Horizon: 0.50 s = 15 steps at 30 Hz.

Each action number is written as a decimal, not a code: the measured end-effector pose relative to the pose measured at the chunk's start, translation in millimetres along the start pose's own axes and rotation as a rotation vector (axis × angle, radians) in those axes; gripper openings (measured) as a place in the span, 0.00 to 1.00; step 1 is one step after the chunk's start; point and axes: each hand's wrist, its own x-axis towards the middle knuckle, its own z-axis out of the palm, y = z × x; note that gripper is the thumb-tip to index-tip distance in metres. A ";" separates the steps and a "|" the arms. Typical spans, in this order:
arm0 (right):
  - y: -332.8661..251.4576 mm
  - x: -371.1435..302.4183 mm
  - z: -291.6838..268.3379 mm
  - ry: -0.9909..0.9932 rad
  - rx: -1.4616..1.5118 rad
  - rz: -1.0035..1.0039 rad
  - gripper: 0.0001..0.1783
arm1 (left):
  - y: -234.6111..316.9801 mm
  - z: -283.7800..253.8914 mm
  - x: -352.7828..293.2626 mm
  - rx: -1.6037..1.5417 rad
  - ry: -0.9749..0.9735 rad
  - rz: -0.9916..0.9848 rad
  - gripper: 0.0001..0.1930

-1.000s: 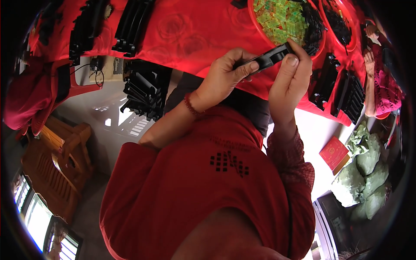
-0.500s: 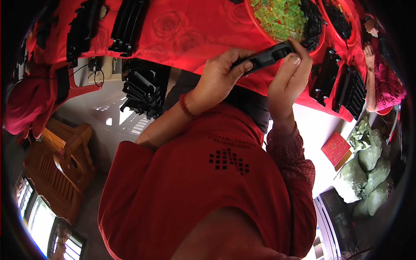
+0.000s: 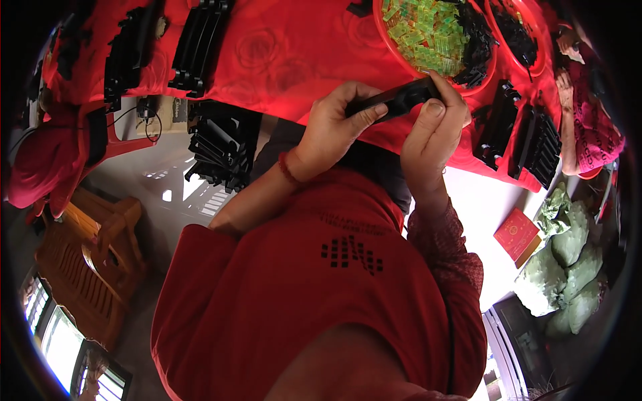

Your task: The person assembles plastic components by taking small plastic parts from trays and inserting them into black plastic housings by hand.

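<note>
Over the table's near edge I hold a long black plastic part [image 3: 396, 100] with a curved notch near its right end. My left hand [image 3: 340, 119] grips its left end, the thumb lying along the near side. At the other end, my right hand [image 3: 438, 123] is closed round the tip, with thumb and fingers on either side. Just beyond the part stands a red basin [image 3: 381, 30] of small yellow-green clear pieces [image 3: 424, 33] and small black pieces [image 3: 476, 53]. Whatever lies under my fingers is hidden.
A red flowered cloth [image 3: 267, 67] covers the table. Stacks of black parts lie at the left [image 3: 199, 47] and right [image 3: 535, 144], and more fill a container [image 3: 217, 144] below the edge. Another person's hand [image 3: 565, 90] is at far right, near a second basin [image 3: 545, 40].
Both hands have shifted slightly left with the black part, and its right end has come a little nearer. My grip on it stays much the same.
</note>
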 end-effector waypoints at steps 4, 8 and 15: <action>-3.9 -6.5 -2.5 -0.006 0.049 0.071 0.17 | -2.9 -1.3 -0.9 -0.076 0.006 -0.061 0.14; -9.2 -5.5 -4.5 -0.066 -0.015 0.110 0.16 | -0.4 -5.5 0.6 0.002 -0.041 -0.157 0.13; 5.2 11.8 3.9 -0.097 0.016 0.120 0.12 | 0.9 -19.2 10.8 -0.144 -0.241 -0.176 0.14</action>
